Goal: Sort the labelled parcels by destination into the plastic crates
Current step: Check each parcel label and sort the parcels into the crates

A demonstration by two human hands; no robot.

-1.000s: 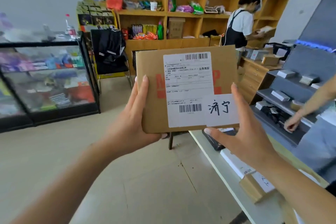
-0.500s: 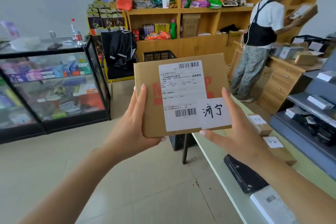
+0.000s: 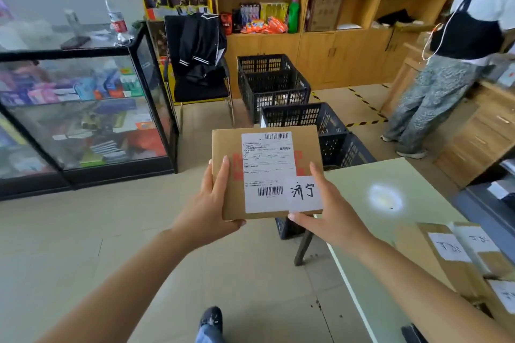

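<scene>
The left hand (image 3: 207, 210) and right hand (image 3: 331, 213) are holding a flat cardboard parcel (image 3: 228, 175) in the air, label up, each gripping one lower corner with the thumb curled under the near edge. The handwritten destination slip (image 3: 305, 192) is reading 济宁. Black plastic crates (image 3: 330, 131) are standing on the floor just beyond (their own labels are not legible from here), so matching the slip to the correct crate before lowering the parcel flat is advisable. More labelled parcels (image 3: 457, 262) are waiting on the worktop (image 3: 362, 231).
</scene>
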